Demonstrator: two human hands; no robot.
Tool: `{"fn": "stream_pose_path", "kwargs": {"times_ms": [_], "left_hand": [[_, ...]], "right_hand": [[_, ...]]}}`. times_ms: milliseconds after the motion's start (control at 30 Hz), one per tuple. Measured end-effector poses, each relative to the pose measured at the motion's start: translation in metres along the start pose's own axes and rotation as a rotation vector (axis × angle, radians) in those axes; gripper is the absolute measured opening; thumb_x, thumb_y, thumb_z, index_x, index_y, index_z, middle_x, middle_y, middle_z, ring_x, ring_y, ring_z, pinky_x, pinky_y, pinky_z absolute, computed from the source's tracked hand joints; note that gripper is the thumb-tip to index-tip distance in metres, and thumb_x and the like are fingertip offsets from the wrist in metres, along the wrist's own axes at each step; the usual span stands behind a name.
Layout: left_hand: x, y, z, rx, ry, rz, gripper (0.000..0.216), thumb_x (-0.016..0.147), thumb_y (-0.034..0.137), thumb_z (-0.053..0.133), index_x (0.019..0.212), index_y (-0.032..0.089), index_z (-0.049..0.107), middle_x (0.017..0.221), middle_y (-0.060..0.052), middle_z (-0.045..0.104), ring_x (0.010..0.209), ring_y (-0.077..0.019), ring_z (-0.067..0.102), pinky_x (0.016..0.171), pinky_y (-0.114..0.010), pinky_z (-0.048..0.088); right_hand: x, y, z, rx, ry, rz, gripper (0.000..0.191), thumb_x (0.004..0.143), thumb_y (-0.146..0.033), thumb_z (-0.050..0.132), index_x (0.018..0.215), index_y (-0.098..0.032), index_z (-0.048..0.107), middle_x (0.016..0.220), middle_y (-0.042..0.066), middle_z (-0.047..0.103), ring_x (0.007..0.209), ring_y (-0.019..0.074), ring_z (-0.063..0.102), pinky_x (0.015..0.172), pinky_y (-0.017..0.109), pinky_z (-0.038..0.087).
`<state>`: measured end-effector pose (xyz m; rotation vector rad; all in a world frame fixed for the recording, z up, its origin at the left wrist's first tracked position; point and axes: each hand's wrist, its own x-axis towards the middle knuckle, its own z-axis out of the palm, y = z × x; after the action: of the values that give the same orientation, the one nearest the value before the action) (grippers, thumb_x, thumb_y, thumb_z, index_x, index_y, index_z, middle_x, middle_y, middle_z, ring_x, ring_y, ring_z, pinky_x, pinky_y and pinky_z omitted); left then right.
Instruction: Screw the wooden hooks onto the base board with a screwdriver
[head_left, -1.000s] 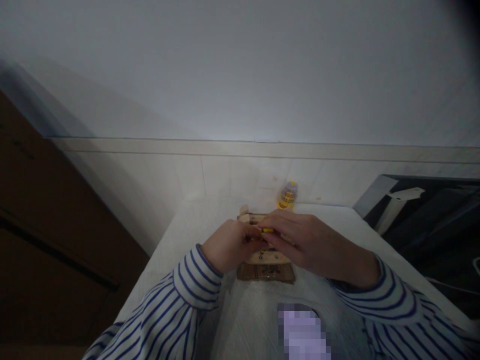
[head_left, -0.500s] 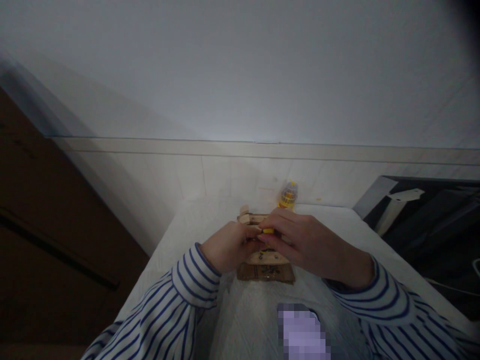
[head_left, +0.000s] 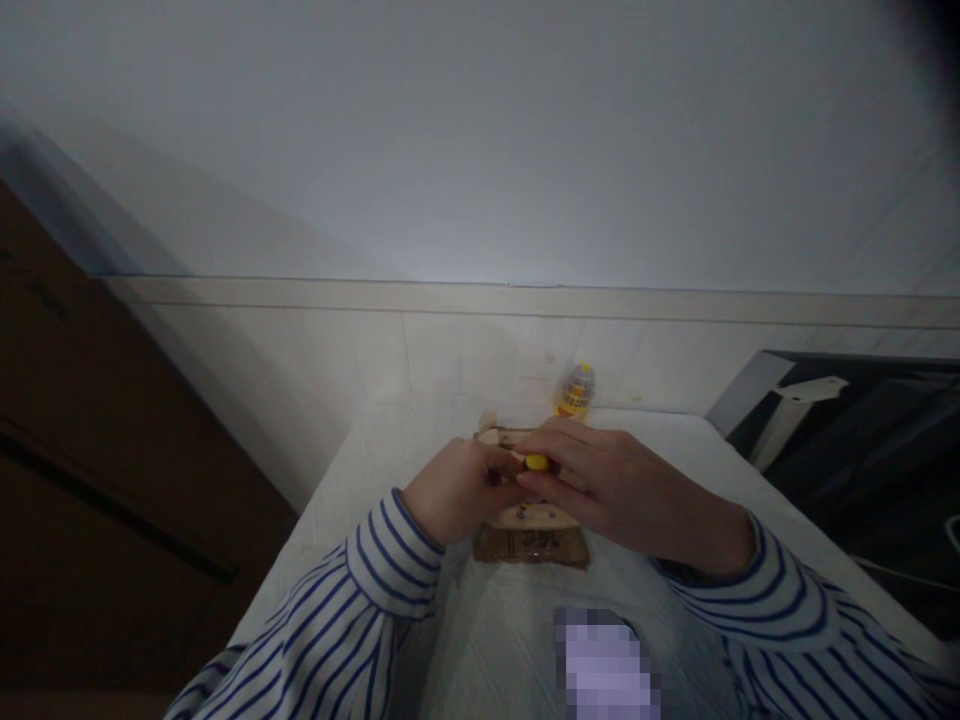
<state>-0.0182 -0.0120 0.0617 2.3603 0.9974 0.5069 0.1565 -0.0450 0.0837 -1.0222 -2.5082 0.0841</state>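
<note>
My left hand [head_left: 463, 492] and my right hand [head_left: 611, 480] meet over a pale wooden piece [head_left: 521, 517] with dark marks on it. A small yellow piece [head_left: 536, 462] shows between the thumb and fingers of my right hand, which are closed on it. The left thumb and fingers are pinched together right beside it; what they grip is hidden. Below the wooden piece lies a flat brown package [head_left: 532, 546] with black lettering. My fingers cover much of the wooden piece.
A clear bottle with a yellow label [head_left: 575, 390] stands at the back against the wall. The white-covered table [head_left: 367, 470] carries a pixelated purple item [head_left: 609, 670] near the front edge. Dark furniture [head_left: 112, 480] is at left; a black item [head_left: 877, 450] is at right.
Slightly more of the yellow piece shows between my fingers. Both hands stay in nearly the same place.
</note>
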Motion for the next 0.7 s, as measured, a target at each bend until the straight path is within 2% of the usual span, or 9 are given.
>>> {"fn": "stream_pose_path", "kwargs": {"times_ms": [167, 400, 700], "left_hand": [[0.001, -0.0021, 0.0008, -0.031, -0.002, 0.028, 0.022, 0.077, 0.032, 0.054, 0.074, 0.014, 0.066, 0.059, 0.002, 0.058, 0.053, -0.0085, 0.046, 0.051, -0.018, 0.034], [0.0017, -0.001, -0.0006, -0.026, -0.017, 0.007, 0.02, 0.076, 0.029, 0.055, 0.068, 0.013, 0.065, 0.055, 0.003, 0.054, 0.052, -0.008, 0.043, 0.051, -0.018, 0.033], [0.0014, 0.0002, 0.0016, 0.028, 0.022, -0.014, 0.026, 0.076, 0.035, 0.054, 0.066, 0.013, 0.064, 0.055, 0.002, 0.056, 0.051, -0.0085, 0.045, 0.051, -0.019, 0.033]], "right_hand": [[-0.0013, -0.0023, -0.0024, 0.046, 0.009, -0.013, 0.027, 0.086, -0.022, 0.039, 0.113, -0.019, 0.045, 0.106, 0.008, 0.055, 0.094, 0.0179, 0.052, 0.079, 0.035, 0.044], [-0.0021, -0.0015, -0.0022, 0.033, -0.012, -0.009, 0.024, 0.085, -0.019, 0.039, 0.107, -0.018, 0.048, 0.096, 0.006, 0.057, 0.085, 0.0166, 0.054, 0.073, 0.032, 0.045], [-0.0016, 0.0, -0.0008, 0.018, -0.027, -0.004, 0.021, 0.086, -0.02, 0.037, 0.101, -0.017, 0.051, 0.091, 0.006, 0.057, 0.081, 0.0158, 0.054, 0.071, 0.031, 0.044]]}}
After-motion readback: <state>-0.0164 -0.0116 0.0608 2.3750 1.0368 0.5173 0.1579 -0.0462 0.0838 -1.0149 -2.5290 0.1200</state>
